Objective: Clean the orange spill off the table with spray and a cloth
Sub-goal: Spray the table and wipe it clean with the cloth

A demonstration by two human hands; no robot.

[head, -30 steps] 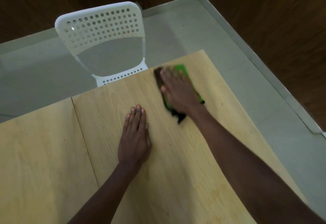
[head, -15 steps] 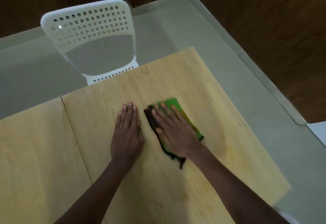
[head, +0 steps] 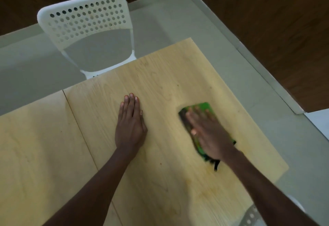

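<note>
Two hands are on the light wood table [head: 160, 181], and it's got plenty of bare surface around them. The far edge runs just in front of a white perforated chair [head: 85, 23], and the right edge drops off to grey floor [head: 231, 62] not far past the cloth. A seam splits the tabletop to the left of the left hand [head: 130, 128], which lies flat, palm down, fingers straight and together, holding nothing. The right hand [head: 210, 135] is spread flat on top of the green cloth [head: 204, 107], pressing it to the table near the right edge; it's a bit blurry. A faint yellowish-orange smear [head: 210, 181] shows on the wood just nearside of the cloth, toward the table's right corner.
</note>
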